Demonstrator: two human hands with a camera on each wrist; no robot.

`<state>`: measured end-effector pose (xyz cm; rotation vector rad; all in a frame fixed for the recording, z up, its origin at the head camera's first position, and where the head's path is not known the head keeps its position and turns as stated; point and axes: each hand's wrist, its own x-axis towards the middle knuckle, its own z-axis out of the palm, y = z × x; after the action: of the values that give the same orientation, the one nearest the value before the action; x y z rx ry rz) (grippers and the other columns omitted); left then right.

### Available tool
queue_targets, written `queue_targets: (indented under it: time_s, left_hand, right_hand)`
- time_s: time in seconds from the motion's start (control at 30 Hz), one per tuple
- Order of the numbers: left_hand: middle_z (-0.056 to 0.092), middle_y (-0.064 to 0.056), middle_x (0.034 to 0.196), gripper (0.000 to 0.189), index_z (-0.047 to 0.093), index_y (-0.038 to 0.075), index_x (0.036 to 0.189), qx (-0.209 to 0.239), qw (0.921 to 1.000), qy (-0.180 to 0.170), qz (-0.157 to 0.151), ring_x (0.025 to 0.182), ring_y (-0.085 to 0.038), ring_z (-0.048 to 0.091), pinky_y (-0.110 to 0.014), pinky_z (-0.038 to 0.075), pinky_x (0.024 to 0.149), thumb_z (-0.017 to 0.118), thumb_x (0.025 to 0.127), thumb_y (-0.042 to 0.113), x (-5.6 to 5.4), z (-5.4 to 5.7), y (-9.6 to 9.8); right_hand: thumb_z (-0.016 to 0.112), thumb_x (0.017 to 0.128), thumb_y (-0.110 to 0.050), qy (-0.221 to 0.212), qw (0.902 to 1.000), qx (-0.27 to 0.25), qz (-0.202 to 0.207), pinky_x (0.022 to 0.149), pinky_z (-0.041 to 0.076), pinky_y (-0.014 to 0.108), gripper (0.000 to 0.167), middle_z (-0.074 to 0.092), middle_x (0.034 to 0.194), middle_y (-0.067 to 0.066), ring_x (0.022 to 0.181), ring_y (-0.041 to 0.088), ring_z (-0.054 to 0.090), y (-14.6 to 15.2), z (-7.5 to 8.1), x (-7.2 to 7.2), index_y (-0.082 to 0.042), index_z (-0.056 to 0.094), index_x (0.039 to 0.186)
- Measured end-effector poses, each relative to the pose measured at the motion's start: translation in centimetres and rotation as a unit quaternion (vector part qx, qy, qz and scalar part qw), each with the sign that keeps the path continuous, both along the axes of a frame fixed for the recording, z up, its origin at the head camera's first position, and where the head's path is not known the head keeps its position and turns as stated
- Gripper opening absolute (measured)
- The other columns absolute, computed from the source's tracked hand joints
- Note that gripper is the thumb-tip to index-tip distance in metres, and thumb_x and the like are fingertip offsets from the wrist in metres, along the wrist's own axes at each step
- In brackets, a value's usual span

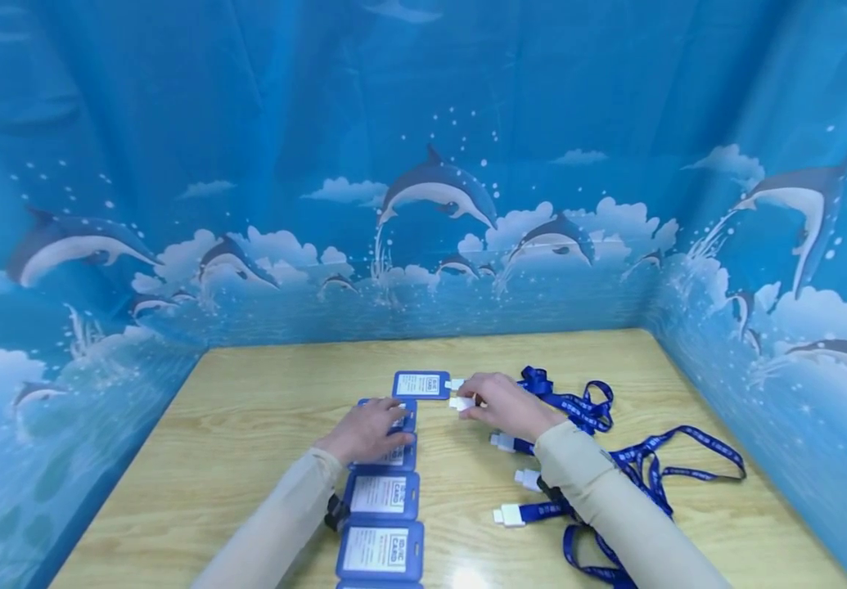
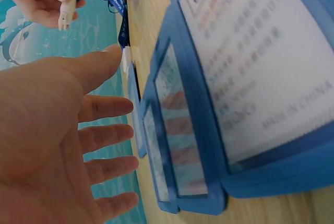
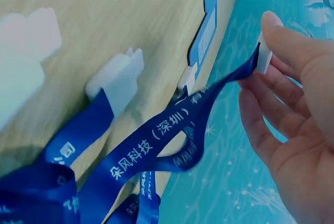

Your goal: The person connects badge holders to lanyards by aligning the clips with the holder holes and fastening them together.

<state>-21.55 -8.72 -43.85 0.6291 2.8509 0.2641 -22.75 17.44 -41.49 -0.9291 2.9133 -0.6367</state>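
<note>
My right hand [image 1: 506,404] pinches the white plastic clip [image 3: 264,57] of a blue lanyard [image 3: 151,143] between thumb and fingers, raised off the table. My left hand [image 1: 368,432] spreads its fingers just over the upper blue badge holders [image 2: 180,125] of a column; whether it touches them I cannot tell. In the left wrist view its palm and fingers hold nothing. At the far end, one badge holder [image 1: 421,384] lies sideways, with another white clip [image 1: 455,384] at its right end.
Below my left hand more badge holders [image 1: 381,496] line the wooden table [image 1: 261,409]. On the right lie several lanyards with white clips [image 1: 509,515], their blue straps [image 1: 703,470] loosely looped. A blue dolphin-print curtain [image 1: 320,164] encloses the table's back and sides.
</note>
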Motion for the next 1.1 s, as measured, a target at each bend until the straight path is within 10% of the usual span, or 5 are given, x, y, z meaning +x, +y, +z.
queue_targets:
  time_s: [1.1]
  left_hand:
    - [0.041, -0.011, 0.160, 0.065, 0.049, 0.011, 0.149, -0.014, 0.9996, -0.025, 0.009, 0.148, -0.035, 0.035, -0.058, 0.033, 0.119, 0.053, 0.101, 0.054, -0.2, -1.2, -0.6]
  right_hand:
    - [0.074, 0.092, -0.013, -0.010, 0.9961, -0.004, -0.088, 0.092, 0.058, 0.041, 0.028, 0.069, 0.110, 0.008, 0.103, 0.024, 0.067, -0.1, -2.6, -1.7, -0.003, 0.072, 0.119]
